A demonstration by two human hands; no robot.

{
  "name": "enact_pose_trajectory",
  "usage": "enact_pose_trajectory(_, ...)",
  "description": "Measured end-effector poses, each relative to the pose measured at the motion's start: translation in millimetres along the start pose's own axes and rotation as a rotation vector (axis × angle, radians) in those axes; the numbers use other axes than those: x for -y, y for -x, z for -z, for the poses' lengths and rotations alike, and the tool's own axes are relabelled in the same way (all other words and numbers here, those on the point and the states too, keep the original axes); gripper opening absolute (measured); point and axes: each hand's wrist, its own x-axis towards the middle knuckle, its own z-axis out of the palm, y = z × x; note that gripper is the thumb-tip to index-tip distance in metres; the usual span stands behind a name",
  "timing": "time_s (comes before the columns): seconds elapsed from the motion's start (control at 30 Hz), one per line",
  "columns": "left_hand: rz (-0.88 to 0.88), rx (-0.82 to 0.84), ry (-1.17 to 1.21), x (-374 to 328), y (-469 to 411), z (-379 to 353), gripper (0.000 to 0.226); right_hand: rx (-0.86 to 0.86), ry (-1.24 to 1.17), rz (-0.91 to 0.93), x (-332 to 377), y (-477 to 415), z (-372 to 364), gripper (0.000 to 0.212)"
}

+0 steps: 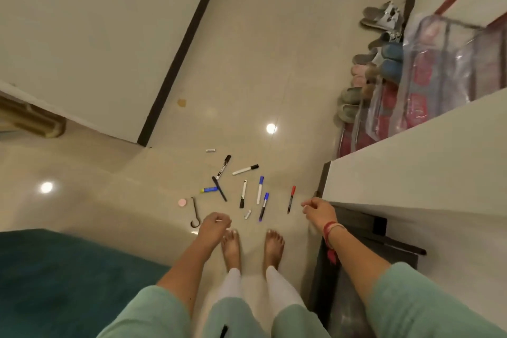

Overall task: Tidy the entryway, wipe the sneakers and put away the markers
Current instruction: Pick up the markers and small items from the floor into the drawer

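Your green sleeves [153, 310] frame bare feet [231, 247] on the floor, just short of the markers [259, 192], which lie scattered with none put away. Your right grip [318, 210] hangs loosely curled and empty beside the red marker [291, 199]. Your left grip [214, 225] is curled too; whether it pinches something small cannot be told. Shoes [356, 96] line the far wall, wiping apparently undone. A black hook [194, 212], a pink disc [182, 202] and a loose cap [247, 214] clutter the spread.
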Motion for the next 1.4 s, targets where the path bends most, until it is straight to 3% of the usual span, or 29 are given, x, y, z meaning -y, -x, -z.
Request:
enact_pose_trajectory(0.2, 0.048, 0.011, 0.024, 8.8, -130.7, -39.7, 0.007, -0.091, -0.085, -0.078, -30.8, -132.5, -55.9, 0.017)
enact_pose_trajectory(0.4, 0.014, 0.060, 0.061, 62.9, -281.4, -96.8, 0.011, -0.181, -0.062, -0.206, -131.9, -280.2, -134.2, 0.003)
enact_pose_trajectory(0.6, -0.019, -0.021, 0.138, 107.9, -358.5, -135.1, 0.017, -0.210, 0.078, -0.385, -220.4, -349.1, -197.9, 0.027)
enact_pose_trajectory(0.77, -0.017, -0.029, 0.128, 127.5, -382.8, -148.7, 0.018, -0.278, 0.143, -0.323, -246.6, -359.2, -230.2, 0.015)
enact_pose_trajectory(0.87, -0.043, -0.045, 0.138, 123.4, -378.3, -148.4, 0.013, -0.278, 0.013, -0.219, -243.0, -349.2, -231.1, 0.011)
enact_pose_trajectory(1.0, -0.084, -0.022, 0.114, 111.2, -365.2, -144.8, 0.025, -0.114, -0.259, 0.006, -206.7, -299.3, -239.9, 0.009)
enact_pose_trajectory(1.1, -0.114, 0.037, 0.083, 104.6, -355.8, -142.8, 0.036, 0.059, -0.280, 0.149, -175.3, -257.0, -257.0, 0.017)
enact_pose_trajectory(1.2, -0.134, 0.046, 0.074, 101.0, -350.5, -137.9, 0.017, 0.189, -0.227, 0.259, -158.1, -231.6, -274.4, 0.005)
enact_pose_trajectory(1.27, -0.084, -0.007, 0.190, 100.7, -353.6, -130.9, 0.020, 0.190, -0.290, 0.220, -157.1, -229.0, -284.0, 0.012)
enact_pose_trajectory(1.33, -0.056, -0.061, 0.271, 103.2, -359.9, -120.7, 0.023, 0.053, -0.332, 0.094, -163.4, -240.2, -292.2, 0.016)
enact_pose_trajectory(1.4, -0.081, -0.118, 0.221, 110.0, -370.8, -109.4, 0.021, -0.110, -0.224, -0.031, -176.3, -262.9, -298.1, 0.019)
